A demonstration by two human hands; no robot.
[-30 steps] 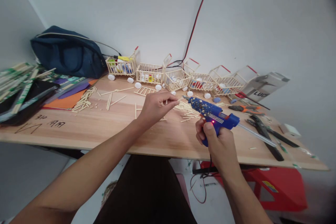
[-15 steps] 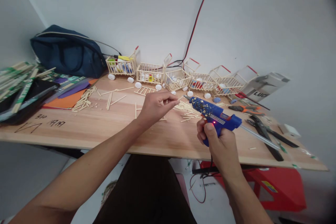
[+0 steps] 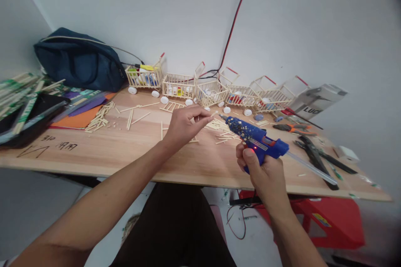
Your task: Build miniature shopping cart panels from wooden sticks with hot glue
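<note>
Glue gun (image 3: 250,131), in the right hand (image 3: 266,169), whose fingers wrap its handle: probably light and rigid, its nozzle (image 3: 223,117) hot, so best taken well behind that. Stick (image 3: 214,113), pinched at the left hand's (image 3: 184,125) fingertips: likely stiff, very light, easily snapped; hold the end away from the nozzle.

Left hand (image 3: 184,126) pinches small wooden stick (image 3: 214,114), tip near nozzle (image 3: 222,117) of blue glue gun (image 3: 250,132). Gun gripped in right hand (image 3: 265,172), red light (image 3: 255,147) glowing. Loose sticks (image 3: 130,119) scattered over table (image 3: 119,154); five stick-built carts (image 3: 210,99) along wall (image 3: 156,8), dark-blue bag (image 3: 78,60) at left.
</note>
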